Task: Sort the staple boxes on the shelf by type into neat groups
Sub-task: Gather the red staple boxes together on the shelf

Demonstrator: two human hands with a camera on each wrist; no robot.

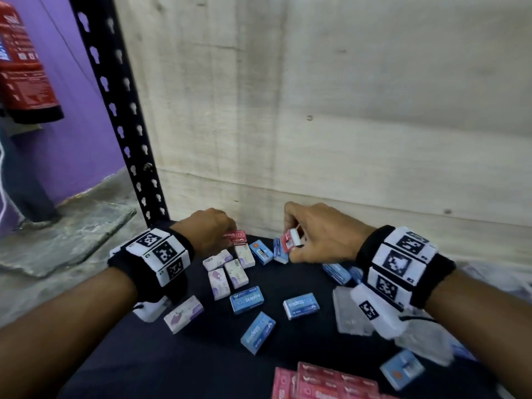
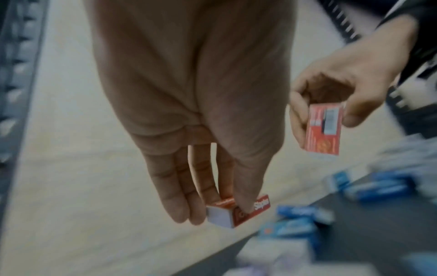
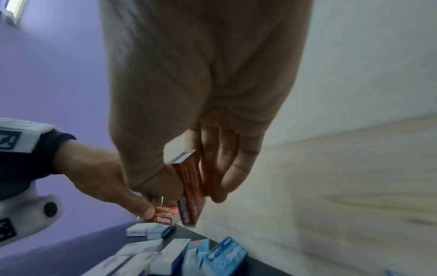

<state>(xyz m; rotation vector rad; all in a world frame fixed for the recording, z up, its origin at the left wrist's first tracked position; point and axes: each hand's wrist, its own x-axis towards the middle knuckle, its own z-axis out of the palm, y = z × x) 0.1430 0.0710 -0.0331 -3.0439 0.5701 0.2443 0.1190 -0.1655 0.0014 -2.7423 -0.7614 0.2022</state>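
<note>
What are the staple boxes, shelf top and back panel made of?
Red staple box: printed card, probably; crisp folded edges, slight sheen. Shelf top: dark, matte; material unclear. Back panel: pale wood-grain board, likely laminate or plywood, with visible seams.

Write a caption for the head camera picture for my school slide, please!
Each hand, left hand and right hand, holds a red box above scattered blue boxes.

Staple boxes (image 1: 247,299) are scattered flat on the shelf (image 1: 302,289), before the back panel (image 1: 316,110). A stack of boxes (image 1: 325,383) lies at the front edge. An upright post (image 1: 115,110) stands at the rear left corner.
</note>
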